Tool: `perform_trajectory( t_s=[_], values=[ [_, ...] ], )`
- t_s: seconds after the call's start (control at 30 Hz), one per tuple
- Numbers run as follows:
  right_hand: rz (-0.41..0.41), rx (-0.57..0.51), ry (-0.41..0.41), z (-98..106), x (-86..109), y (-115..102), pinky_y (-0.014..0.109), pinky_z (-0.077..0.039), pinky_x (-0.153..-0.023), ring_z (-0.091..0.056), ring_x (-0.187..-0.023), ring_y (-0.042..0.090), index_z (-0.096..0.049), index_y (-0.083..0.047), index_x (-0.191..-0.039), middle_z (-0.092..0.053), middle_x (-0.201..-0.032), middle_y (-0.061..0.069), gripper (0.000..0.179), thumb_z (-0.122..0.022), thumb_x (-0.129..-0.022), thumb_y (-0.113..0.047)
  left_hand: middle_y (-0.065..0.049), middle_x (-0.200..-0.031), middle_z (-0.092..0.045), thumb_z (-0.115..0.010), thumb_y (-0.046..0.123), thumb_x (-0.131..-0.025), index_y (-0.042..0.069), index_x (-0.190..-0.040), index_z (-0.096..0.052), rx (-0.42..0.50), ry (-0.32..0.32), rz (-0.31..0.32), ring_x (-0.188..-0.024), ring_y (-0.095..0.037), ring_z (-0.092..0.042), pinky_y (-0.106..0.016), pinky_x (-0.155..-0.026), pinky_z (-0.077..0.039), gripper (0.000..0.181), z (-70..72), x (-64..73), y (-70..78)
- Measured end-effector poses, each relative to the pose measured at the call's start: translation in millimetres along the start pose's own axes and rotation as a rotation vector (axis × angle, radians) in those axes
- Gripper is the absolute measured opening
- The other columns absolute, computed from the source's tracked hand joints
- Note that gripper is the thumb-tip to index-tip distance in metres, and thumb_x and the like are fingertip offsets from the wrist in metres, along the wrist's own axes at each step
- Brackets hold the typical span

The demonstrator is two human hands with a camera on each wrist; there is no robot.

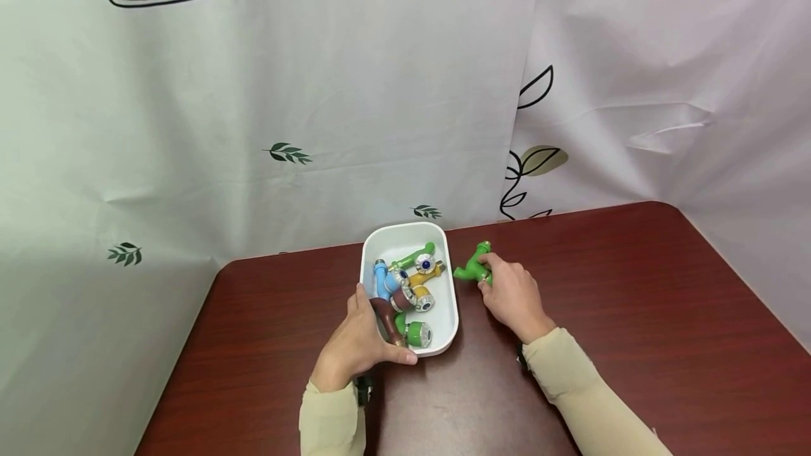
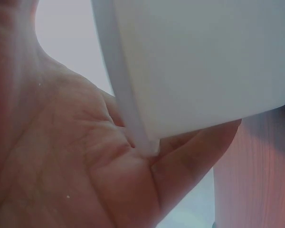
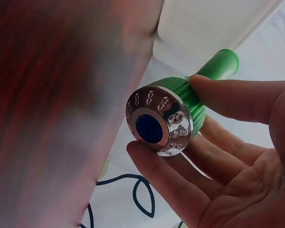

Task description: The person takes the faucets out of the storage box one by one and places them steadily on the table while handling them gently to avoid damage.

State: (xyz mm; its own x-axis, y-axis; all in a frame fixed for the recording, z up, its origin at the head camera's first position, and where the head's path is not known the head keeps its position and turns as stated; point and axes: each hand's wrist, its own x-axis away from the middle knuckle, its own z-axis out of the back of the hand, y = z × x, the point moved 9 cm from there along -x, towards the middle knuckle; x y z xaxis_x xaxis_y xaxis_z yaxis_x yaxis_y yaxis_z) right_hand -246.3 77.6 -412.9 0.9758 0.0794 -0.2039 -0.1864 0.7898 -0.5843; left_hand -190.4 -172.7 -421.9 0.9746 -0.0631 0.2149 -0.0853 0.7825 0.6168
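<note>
White tray (image 1: pixel 448 317), set on the red-brown table (image 1: pixel 633 315), is gripped at its near-left corner by the left hand (image 1: pixel 356 345), while the right hand (image 1: pixel 516 297) pinches a green tap (image 1: pixel 472 269) just outside the tray's right wall, other coloured taps (image 1: pixel 382 280) lying inside.

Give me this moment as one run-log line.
left hand: grips white tray | right hand: grips green tap by knob, right of tray | in tray: blue tap, yellow tap, brown tap, two more green taps

Left sleeve (image 1: pixel 331 419) and right sleeve (image 1: pixel 586 393) were pale beige; small black gear (image 1: pixel 364 390) showed at the hand end of each.
</note>
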Motion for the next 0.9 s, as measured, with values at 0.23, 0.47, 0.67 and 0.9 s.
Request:
perform_trajectory(
  t_s=[0.23,0.47,0.67,0.9],
  values=[
    [-0.01,0.011,-0.027,-4,-0.9,3,0.051,-0.052,-0.063,-0.068,-0.081,0.035,-0.066,-0.002,-0.123,-0.073,-0.104,0.015,0.04,-0.075,-0.083,-0.002,-0.035,-0.152,-0.024,-0.102,0.042,-0.049,-0.013,-0.154,0.002,-0.009,0.001,-0.002,-0.132,-0.042,-0.044,-0.053,-0.104,-0.042,0.157,-0.1,-0.4,0.3],
    [-0.01,0.022,-0.046,-7,-1.5,5,0.05,-0.052,-0.061,-0.068,-0.077,0.035,-0.067,-0.003,-0.121,-0.073,-0.102,0.017,0.039,-0.075,-0.083,-0.001,-0.035,-0.151,-0.024,-0.102,0.042,-0.049,-0.013,-0.154,0.002,-0.007,0.006,-0.013,-0.131,-0.042,-0.045,-0.053,-0.104,-0.042,0.157,0.4,-0.7,1.7],
    [0.001,0.032,-0.04,-9,-1.7,4,0.05,-0.051,-0.061,-0.067,-0.076,0.034,-0.068,-0.005,-0.12,-0.072,-0.099,0.018,0.038,-0.075,-0.083,-0.001,-0.034,-0.151,-0.025,-0.102,0.042,-0.05,-0.012,-0.155,0.002,-0.001,0.005,-0.016,-0.129,-0.041,-0.046,-0.052,-0.103,-0.043,0.157,-0.7,-1.4,2.5],
    [-0.001,0.027,-0.047,-13,-1.6,4,0.05,-0.051,-0.063,-0.066,-0.077,0.033,-0.069,-0.006,-0.118,-0.072,-0.097,0.016,0.034,-0.077,-0.085,-0.003,-0.034,-0.152,-0.024,-0.102,0.043,-0.049,-0.012,-0.155,0.002,0.006,0.0,0.002,-0.132,-0.041,-0.044,-0.052,-0.104,-0.042,0.158,0.4,0.4,0.7]
  ],
)
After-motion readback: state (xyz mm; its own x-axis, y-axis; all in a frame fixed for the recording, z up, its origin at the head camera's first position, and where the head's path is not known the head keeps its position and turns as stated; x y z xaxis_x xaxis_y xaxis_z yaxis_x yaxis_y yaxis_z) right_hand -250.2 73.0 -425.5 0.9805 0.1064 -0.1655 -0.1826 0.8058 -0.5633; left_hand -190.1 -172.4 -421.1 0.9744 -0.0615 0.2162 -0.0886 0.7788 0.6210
